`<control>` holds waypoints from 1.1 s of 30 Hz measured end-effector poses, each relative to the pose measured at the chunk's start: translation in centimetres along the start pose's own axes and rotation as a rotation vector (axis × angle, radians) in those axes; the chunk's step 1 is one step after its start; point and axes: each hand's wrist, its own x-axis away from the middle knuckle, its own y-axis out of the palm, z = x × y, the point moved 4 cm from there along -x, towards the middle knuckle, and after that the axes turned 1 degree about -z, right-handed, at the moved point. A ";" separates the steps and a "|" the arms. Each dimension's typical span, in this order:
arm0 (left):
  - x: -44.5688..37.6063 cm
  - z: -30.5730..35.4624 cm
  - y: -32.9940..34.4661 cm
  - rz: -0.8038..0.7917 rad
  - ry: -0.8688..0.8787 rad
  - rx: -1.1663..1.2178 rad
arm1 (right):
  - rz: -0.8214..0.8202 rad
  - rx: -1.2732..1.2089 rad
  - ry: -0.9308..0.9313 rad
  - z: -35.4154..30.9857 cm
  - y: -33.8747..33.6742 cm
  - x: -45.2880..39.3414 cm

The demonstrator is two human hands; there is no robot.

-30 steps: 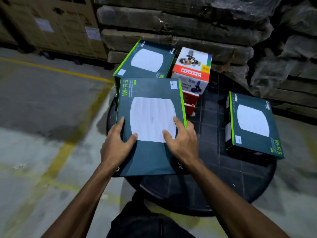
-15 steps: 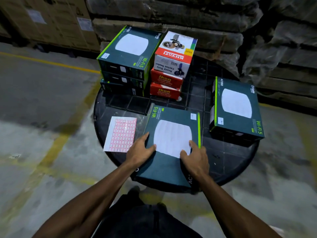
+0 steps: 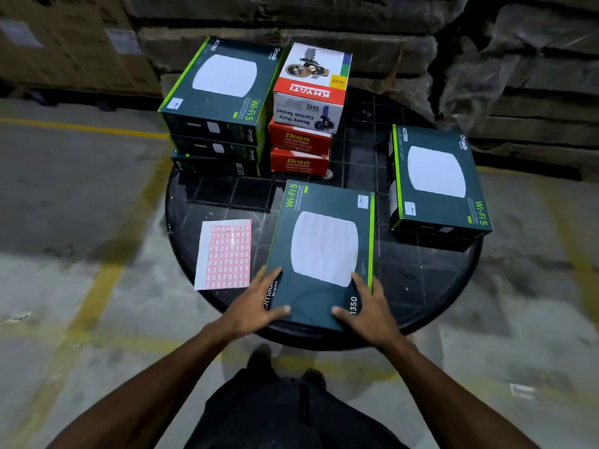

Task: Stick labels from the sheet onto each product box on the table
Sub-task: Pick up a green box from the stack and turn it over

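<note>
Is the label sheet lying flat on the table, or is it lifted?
Flat. The label sheet lies spread on the table, beside the box; neither hand touches it.

Small white label (image 3: 362,201) — its writing too small.

A dark green Wi-Fi box (image 3: 319,251) lies flat on the table's near edge, a small white label (image 3: 362,201) on its far right corner. Just to its left lies my label sheet (image 3: 224,254), white with rows of red-framed stickers. A matching box (image 3: 436,183) sits to the right. At the back, three green boxes (image 3: 220,108) are stacked beside a pile of red-and-white boxes (image 3: 306,121).
</note>
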 end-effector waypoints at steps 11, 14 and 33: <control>2.1 -0.5 0.4 0.057 0.134 0.025 | 0.036 0.029 -0.086 -0.2 0.6 2.4; 2.8 1.0 -1.7 0.120 0.178 0.012 | 0.186 0.028 -0.135 -0.9 -0.4 3.4; 3.3 15.9 -18.8 0.586 0.428 -0.218 | 0.845 -0.251 -0.389 -13.3 -12.9 4.4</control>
